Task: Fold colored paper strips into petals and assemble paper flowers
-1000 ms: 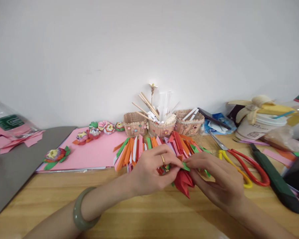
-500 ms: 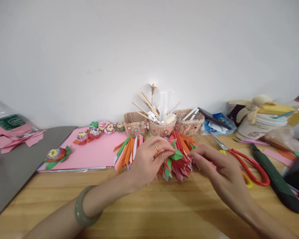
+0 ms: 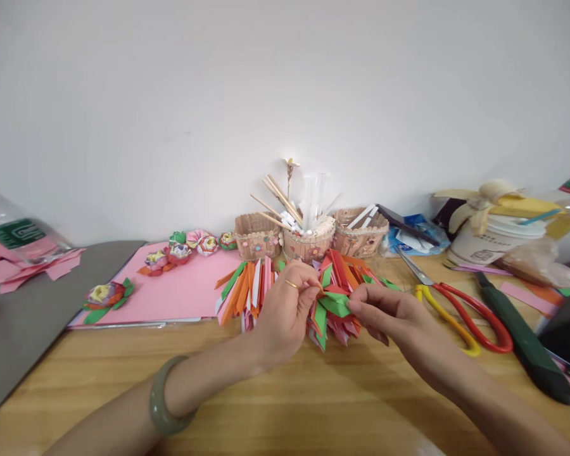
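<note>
My left hand (image 3: 287,316), with a ring on one finger, pinches the left end of a folded green and orange paper piece (image 3: 333,303). The fingertips of my right hand (image 3: 392,313) are closed on the right end of its green part. Behind and below it lies a pile of folded paper strips (image 3: 344,326) in red, pink, orange and green. A second bunch of folded strips (image 3: 242,288), mostly orange and white, fans out left of my left hand. My left fingers hide part of the held piece.
Three small woven baskets (image 3: 256,237) stand by the wall, with sticks in the middle one. Red and yellow-handled scissors (image 3: 475,316) and a dark green cutter (image 3: 527,342) lie right. Folded paper flowers (image 3: 105,297) rest around pink paper (image 3: 185,288). A lidded cup (image 3: 484,244) stands back right.
My right hand has moved left and closed on the green end of the folded paper. The piece now spans between both hands; my left hand keeps its pinch.
</note>
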A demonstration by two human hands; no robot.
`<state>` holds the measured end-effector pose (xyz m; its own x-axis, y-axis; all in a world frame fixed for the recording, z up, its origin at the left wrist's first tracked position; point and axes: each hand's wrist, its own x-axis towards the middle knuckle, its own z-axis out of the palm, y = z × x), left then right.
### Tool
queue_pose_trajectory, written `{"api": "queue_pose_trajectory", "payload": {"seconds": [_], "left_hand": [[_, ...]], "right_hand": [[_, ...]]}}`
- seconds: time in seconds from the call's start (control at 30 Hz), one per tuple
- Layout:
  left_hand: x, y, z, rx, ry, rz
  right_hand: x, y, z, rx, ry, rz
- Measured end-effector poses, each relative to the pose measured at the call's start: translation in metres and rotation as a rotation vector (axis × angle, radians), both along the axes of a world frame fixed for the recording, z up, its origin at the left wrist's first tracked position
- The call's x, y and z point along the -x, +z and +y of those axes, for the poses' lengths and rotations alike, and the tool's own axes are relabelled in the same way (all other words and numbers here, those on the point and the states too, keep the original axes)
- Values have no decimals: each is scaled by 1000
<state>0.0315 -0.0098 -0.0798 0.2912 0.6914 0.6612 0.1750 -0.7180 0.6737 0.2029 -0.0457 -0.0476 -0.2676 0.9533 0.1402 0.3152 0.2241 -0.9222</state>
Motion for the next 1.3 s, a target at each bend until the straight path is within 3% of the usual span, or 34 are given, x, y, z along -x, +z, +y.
{"api": "queue_pose_trajectory", "payload": {"seconds": [0.43, 0.57, 0.7, 0.87, 1.1, 1.2, 1.3], "left_hand": [[1, 2, -2, 157, -79, -148], [1, 6, -3, 310, -171, -200], [1, 9, -3, 461, -242, -268], [-2, 8, -3, 612, -415, -394], [-2, 3, -3, 786, -657, -477], [-2, 3, -3, 772, -593, -420], [-3, 6, -4, 692, -413, -284]], "right_hand": [[0, 4, 2, 47, 29, 37], [-7, -2, 4, 136, -25, 64], [-11, -7, 8, 149, -274, 164], [-5, -1, 9, 185, -190, 132], [-3, 0, 7, 22, -54, 13], [-2, -4, 5, -125, -82, -73], [-3, -11, 1, -407, -135, -189]]}}
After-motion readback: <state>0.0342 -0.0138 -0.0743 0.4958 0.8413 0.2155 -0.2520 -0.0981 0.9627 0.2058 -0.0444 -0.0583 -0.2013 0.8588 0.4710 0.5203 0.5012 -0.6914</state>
